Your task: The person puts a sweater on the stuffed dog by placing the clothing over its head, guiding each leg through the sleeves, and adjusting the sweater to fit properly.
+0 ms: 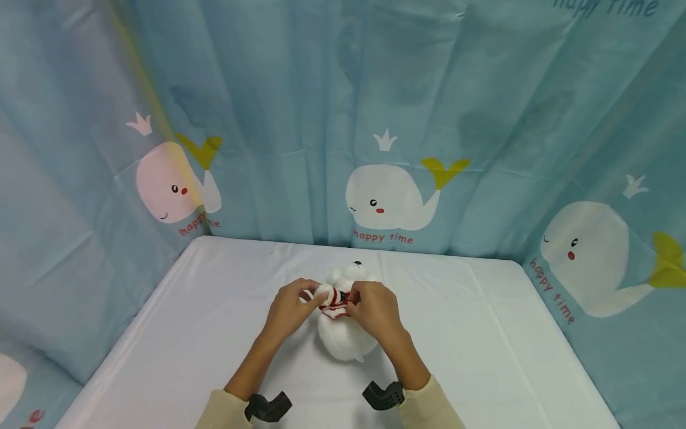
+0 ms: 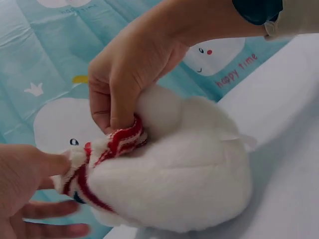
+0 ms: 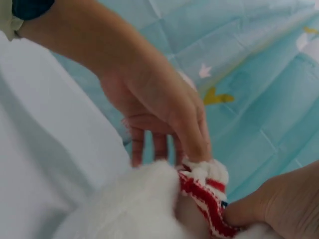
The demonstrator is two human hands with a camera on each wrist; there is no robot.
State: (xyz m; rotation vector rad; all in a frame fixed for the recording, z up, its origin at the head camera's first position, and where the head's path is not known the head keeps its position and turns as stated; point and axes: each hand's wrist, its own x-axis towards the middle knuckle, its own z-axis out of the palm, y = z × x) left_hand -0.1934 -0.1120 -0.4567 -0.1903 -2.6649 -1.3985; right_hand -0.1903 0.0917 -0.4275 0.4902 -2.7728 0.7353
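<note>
The white plush toy rests on the table, lower centre of the head view. Its striped knit piece is in place around the upper body, though bunched. Left hand: thumb and finger pinch one edge, other fingers apart. Right hand: fingers clamped on the opposite edge. Judged incomplete: smoothing remains; fastening cannot be determined.

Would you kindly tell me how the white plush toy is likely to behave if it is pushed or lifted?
The white plush toy looks fuzzy, so it would probably squash rather than break. Its rounded body may rock or roll a little when pushed. The striped knit piece on it bunches into folds, so it seems floppy and might stretch in lifting.
</note>
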